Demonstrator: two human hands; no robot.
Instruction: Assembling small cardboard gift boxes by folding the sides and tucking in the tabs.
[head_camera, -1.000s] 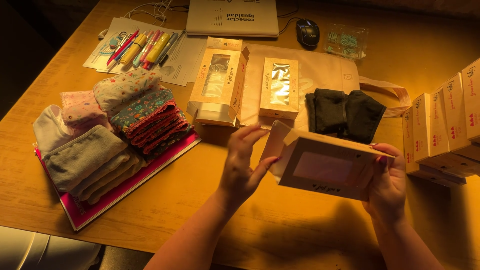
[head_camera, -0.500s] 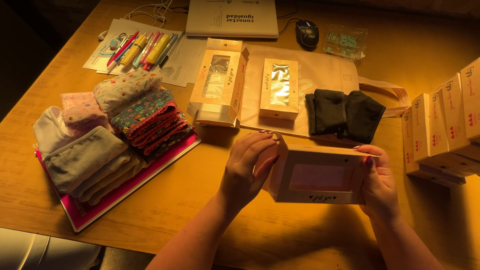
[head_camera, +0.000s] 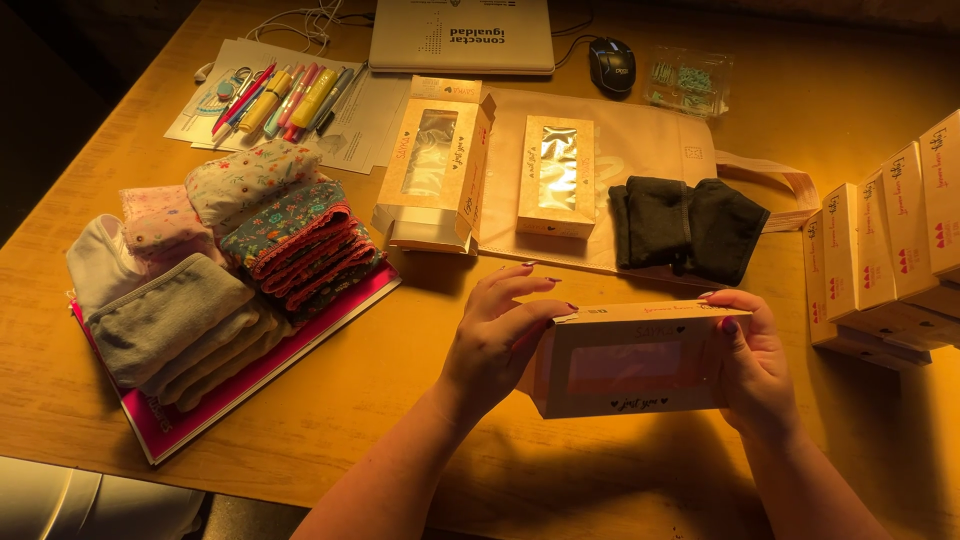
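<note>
Cardboard box (head_camera: 628, 362) lies lengthwise left to right, window facing me; my left hand (head_camera: 497, 340) and right hand (head_camera: 752, 360) grip its ends above the tabletop (head_camera: 400, 400).

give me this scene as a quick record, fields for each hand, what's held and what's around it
left hand: grips the left end of the windowed box
right hand: grips the right end of the same box
windowed box: held level above the table, window facing up, pink contents
table: wooden
left of hands: folded cloths stacked on a pink book
beyond hands: two more window boxes, black cloth
right edge: row of closed boxes
</note>
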